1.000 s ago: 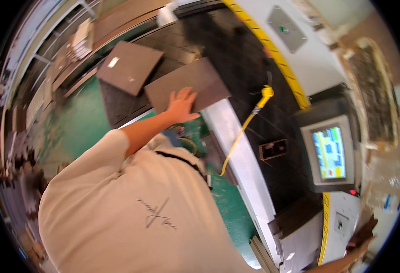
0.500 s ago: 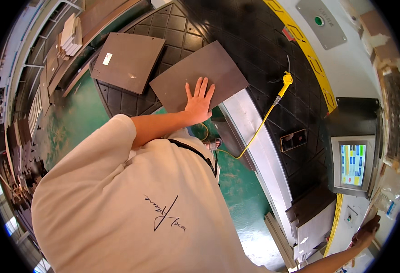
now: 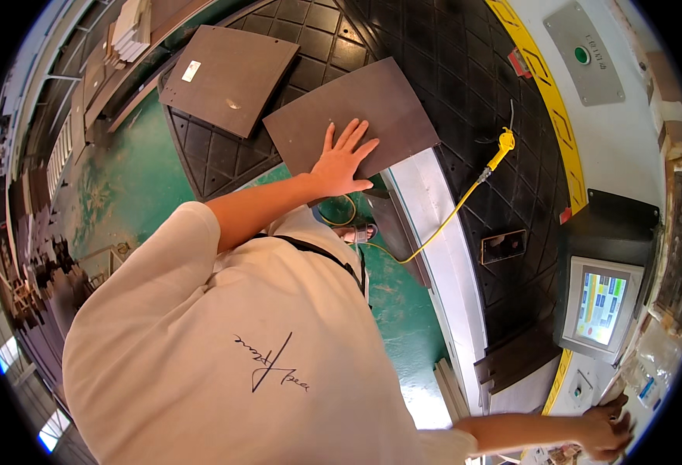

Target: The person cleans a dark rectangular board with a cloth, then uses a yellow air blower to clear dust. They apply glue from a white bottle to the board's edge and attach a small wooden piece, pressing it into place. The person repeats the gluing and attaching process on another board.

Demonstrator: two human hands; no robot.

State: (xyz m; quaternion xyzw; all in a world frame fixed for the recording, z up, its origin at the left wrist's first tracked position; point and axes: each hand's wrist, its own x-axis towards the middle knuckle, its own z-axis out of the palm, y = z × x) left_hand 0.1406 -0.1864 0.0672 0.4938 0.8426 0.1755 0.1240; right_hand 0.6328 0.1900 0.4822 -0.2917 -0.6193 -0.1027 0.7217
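Note:
My left hand lies flat on a dark brown rectangular panel, its fingers spread over the near part. The panel rests on the black work surface and reaches over the white metal edge. My right hand is stretched far out at the lower right, over a ledge beside a control screen. Its fingers look apart and somewhat bent, with nothing visible in them. Small loose pieces lie near that wrist. A second brown panel with a white label lies to the left of the first.
A yellow air gun on a yellow hose lies on the black surface, with a phone nearer me. More brown panels stand at the lower right. A green button is on the machine. Stacked boards are at the far left.
My right hand has drawn a little nearer and lower along the ledge. My left hand stays flat on the panel, thumb more spread. The view has shifted slightly.

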